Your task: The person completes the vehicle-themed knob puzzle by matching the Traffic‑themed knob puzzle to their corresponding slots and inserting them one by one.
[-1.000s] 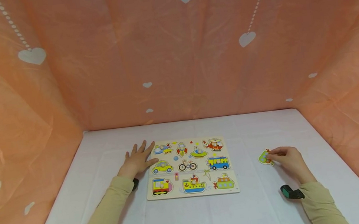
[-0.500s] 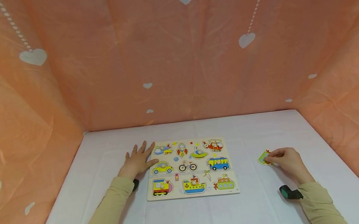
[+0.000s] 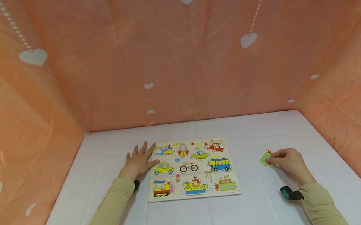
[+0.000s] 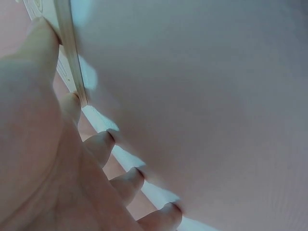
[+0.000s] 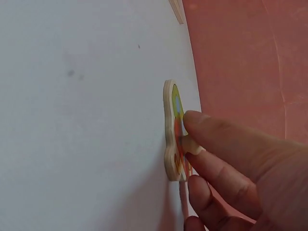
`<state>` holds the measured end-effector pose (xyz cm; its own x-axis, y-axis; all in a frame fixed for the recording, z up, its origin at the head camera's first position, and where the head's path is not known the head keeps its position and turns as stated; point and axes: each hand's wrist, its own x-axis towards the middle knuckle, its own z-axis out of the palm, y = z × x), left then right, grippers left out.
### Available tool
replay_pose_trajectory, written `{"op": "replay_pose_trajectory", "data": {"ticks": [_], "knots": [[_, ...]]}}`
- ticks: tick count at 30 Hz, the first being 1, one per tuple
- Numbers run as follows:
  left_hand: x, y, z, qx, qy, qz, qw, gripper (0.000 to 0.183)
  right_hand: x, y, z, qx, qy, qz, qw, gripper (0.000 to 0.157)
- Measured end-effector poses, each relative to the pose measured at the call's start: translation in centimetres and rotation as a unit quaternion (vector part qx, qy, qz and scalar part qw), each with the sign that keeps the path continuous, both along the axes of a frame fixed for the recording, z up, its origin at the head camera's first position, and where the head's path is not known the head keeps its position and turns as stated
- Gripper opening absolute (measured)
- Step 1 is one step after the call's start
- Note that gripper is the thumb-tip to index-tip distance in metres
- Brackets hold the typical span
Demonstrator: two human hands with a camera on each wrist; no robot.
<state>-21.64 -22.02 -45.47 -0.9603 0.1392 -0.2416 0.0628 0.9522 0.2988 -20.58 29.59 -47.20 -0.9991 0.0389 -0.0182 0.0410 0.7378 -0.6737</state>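
A wooden peg puzzle board [image 3: 210,193] with pictures of vehicles lies on the white table. My left hand [image 3: 135,166] rests at its left side with the fingers spread; the thumb and a fingertip touch the board's edge [image 4: 70,48] in the left wrist view. Well to the right of the board, my right hand [image 3: 289,163] pinches the small wooden knob [image 5: 191,144] of a green submarine puzzle piece [image 3: 265,158]. In the right wrist view this piece [image 5: 168,130] shows its thick pale edge; whether it touches the table cannot be told.
On the board sit knobbed pieces such as a train [image 3: 162,188], a boat [image 3: 195,186] and a bus [image 3: 219,164]. At lower right, the submarine spot [image 3: 226,185] shows no knob. Orange cloth [image 3: 177,90] with white hearts borders the white table [image 3: 194,223].
My right hand has tilted very slightly with the submarine piece, its fingers now covering a little more of it. My left hand and the board stay where they were.
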Motion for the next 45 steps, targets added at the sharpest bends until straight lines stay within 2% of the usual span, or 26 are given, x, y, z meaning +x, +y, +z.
{"op": "replay_pose_trajectory", "data": {"ticks": [6,14,22,26,37,45], "knots": [[0.0,0.0,0.1,-0.001,-0.004,0.002,1.0,0.078,-0.1,-0.1,0.0,-0.011,-0.014,0.006,1.0,0.028],[0.1,0.1,0.2,-0.002,-0.004,0.0,1.0,0.078,-0.7,-0.8,-0.1,-0.031,-0.01,0.072,0.997,0.022],[0.1,0.1,0.3,0.0,-0.004,0.0,1.0,0.078,-1.2,-1.5,-0.4,-0.045,-0.009,0.146,0.988,0.018],[0.1,0.2,0.3,-0.002,-0.002,-0.001,1.0,0.078,-1.4,-1.8,-0.5,-0.042,-0.005,0.16,0.986,0.016],[0.1,0.2,0.4,-0.002,-0.001,-0.002,1.0,0.077,-1.3,-1.7,-0.5,-0.034,-0.002,0.125,0.992,0.026],[0.1,0.1,0.3,0.002,-0.002,0.0,1.0,0.077,-1.4,-1.8,-0.6,-0.037,-0.013,0.105,0.994,0.022]]}}
